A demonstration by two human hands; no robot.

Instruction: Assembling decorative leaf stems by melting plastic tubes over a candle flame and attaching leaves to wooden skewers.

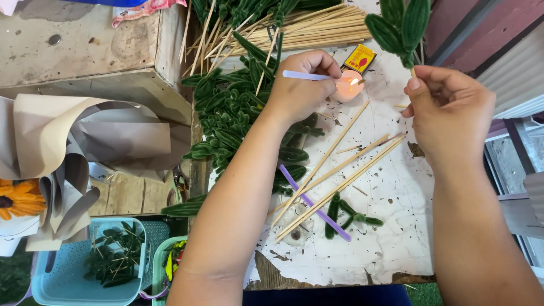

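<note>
Here the left hand (300,85) is closed around a pale lilac stick (309,75), holding it level with its far tip at the flame of a small pink candle (347,86). The candle stands on the white, peeling table (396,226), and just behind it lies a small yellow and red matchbox (359,58).

The right hand (450,110) has its thumb and fingers pinched on the thin stem of a green fuzzy-wire leaf sprig (399,28), which stands upright above the hand. The two hands are apart, with the candle between them.

On the table, in front of the hands, several thin bamboo sticks (340,170) lie slanted, and a purple stick (314,203) lies across them. Beside its lower end there is a single green wire leaf piece (345,215). Under the left forearm and behind it is a big heap of the same green leaves (232,113), and at the far edge a bundle of more bamboo sticks (306,28).

To the left, beige wrapping paper (85,141) is folded around an orange flower (20,198). Below it stands a light blue basket (68,272) with green scraps inside.
</note>
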